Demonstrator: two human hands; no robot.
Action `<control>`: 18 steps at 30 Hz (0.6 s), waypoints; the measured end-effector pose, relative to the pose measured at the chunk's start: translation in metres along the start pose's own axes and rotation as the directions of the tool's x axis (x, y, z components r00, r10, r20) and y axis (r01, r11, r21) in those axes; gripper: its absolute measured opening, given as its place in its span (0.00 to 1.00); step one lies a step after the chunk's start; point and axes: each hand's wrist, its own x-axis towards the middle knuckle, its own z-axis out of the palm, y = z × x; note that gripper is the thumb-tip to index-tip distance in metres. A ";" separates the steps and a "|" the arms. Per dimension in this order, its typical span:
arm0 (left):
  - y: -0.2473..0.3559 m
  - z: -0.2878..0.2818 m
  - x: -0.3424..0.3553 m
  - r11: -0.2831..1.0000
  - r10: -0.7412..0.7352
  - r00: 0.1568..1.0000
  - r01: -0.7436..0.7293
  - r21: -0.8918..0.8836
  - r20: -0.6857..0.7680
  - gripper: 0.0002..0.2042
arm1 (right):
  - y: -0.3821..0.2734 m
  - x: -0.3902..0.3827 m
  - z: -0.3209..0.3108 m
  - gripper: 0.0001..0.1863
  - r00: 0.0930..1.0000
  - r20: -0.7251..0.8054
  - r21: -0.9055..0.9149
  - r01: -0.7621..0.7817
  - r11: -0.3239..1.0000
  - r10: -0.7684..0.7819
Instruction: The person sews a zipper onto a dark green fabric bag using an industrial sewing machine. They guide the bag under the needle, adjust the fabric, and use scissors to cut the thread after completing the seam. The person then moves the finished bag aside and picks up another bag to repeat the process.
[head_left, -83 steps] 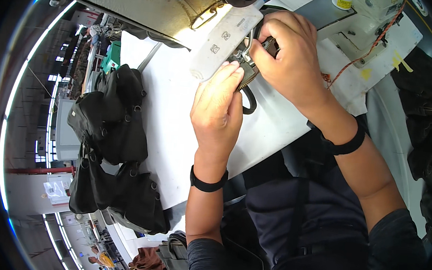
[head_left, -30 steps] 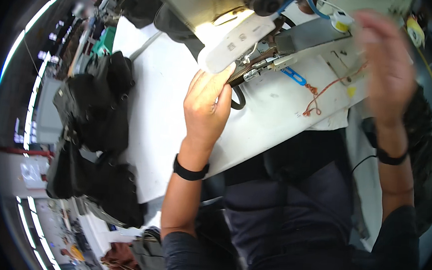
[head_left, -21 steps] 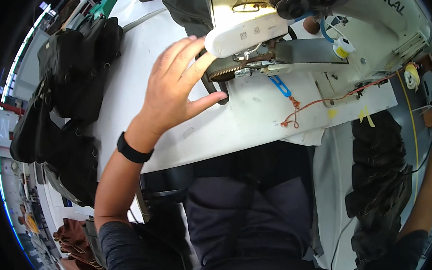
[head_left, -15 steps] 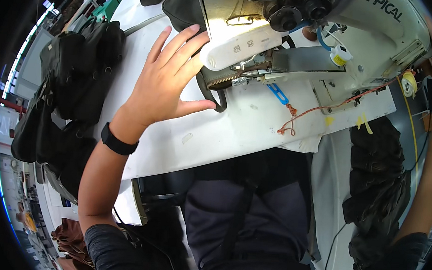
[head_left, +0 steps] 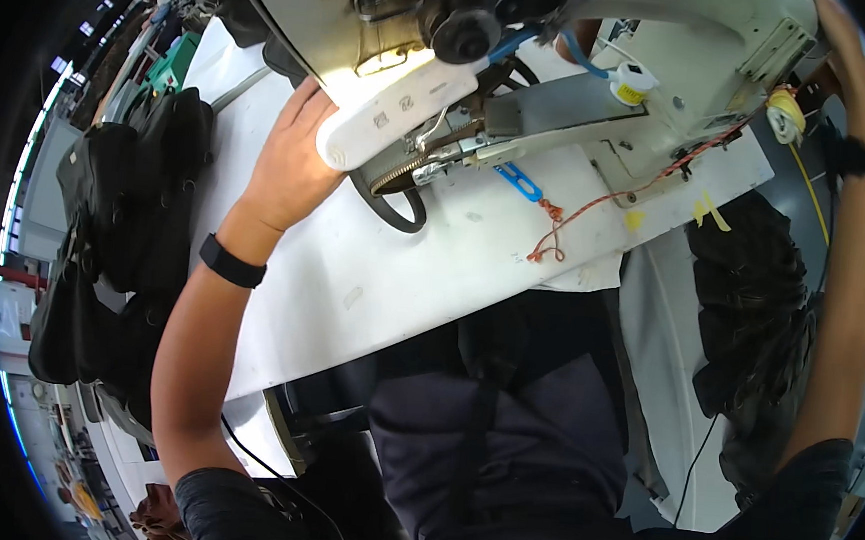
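A sewing machine (head_left: 689, 47) with a pale body stands over a dark bag piece with a brass zipper (head_left: 396, 174). The zipper sits by the machine's narrow arm, and a black strap loop (head_left: 411, 223) hangs below it. My left hand (head_left: 297, 170) is at the left end of the machine's white rounded lamp cover (head_left: 393, 112), beside the bag piece. The cover hides most of its fingers, so its grip does not show. At the far right end of the machine, my right hand (head_left: 838, 38) reaches up behind the body, its fingers out of sight.
Dark bags (head_left: 121, 208) are piled along the left side of the white table (head_left: 348, 334). A blue plastic tool (head_left: 519, 181) on an orange cord lies beneath the machine arm. Dark fabric (head_left: 746, 302) hangs at the right, near a yellow thread spool (head_left: 786, 116).
My left hand, spread open before, has moved up and in behind the lamp cover. The whole view has shifted, placing the machine farther left. My right hand stays at the machine's far end.
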 end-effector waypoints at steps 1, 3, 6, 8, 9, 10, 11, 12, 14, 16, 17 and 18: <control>0.000 0.003 0.000 0.999 0.029 0.999 -0.028 0.031 -0.016 0.24 | 0.026 0.009 -0.008 0.27 1.000 -0.008 0.050 -0.009 0.999 0.009; 0.004 0.010 0.006 1.000 0.010 0.997 -0.010 -0.004 -0.072 0.21 | 0.058 0.020 -0.008 0.34 1.000 -0.012 0.155 0.004 0.988 -0.002; 0.002 0.017 -0.003 1.000 -0.004 0.999 0.004 0.007 -0.048 0.25 | 0.052 -0.067 0.033 0.35 0.914 -0.394 0.258 0.007 0.966 0.099; 0.003 0.013 -0.002 0.988 0.060 0.998 -0.056 0.143 -0.024 0.28 | 0.043 -0.079 0.038 0.35 0.916 -0.308 0.526 -0.060 0.848 0.256; 0.004 0.016 -0.001 1.000 -0.027 0.999 0.027 0.003 -0.019 0.25 | 0.041 -0.084 0.037 0.35 0.910 -0.257 0.637 -0.093 0.765 0.324; 0.003 0.018 -0.001 0.984 -0.118 0.993 0.115 -0.135 -0.010 0.23 | 0.042 -0.082 0.039 0.34 0.902 -0.248 0.638 -0.123 0.760 0.354; 0.003 0.016 -0.004 0.944 -0.208 0.978 0.201 -0.261 0.002 0.20 | 0.044 -0.082 0.044 0.34 0.892 -0.234 0.644 -0.156 0.749 0.387; 0.004 0.019 -0.005 0.894 -0.279 0.958 0.281 -0.349 0.058 0.15 | 0.047 -0.081 0.042 0.33 0.892 -0.212 0.629 -0.189 0.754 0.400; -0.003 0.029 -0.010 0.996 -0.083 0.993 0.081 -0.034 -0.078 0.14 | 0.049 -0.082 0.040 0.31 0.904 -0.180 0.705 -0.157 0.691 0.389; -0.009 0.033 -0.015 0.980 -0.009 0.994 0.031 0.197 -0.109 0.18 | 0.040 -0.087 0.041 0.30 0.919 -0.145 0.789 -0.117 0.603 0.367; -0.012 0.039 -0.017 0.967 -0.033 0.996 0.052 0.249 -0.084 0.22 | 0.036 -0.087 0.039 0.30 0.922 -0.140 0.808 -0.104 0.580 0.361; -0.017 0.041 -0.022 0.961 -0.070 0.993 0.093 0.260 -0.098 0.25 | 0.033 -0.087 0.041 0.30 0.925 -0.129 0.831 -0.096 0.547 0.358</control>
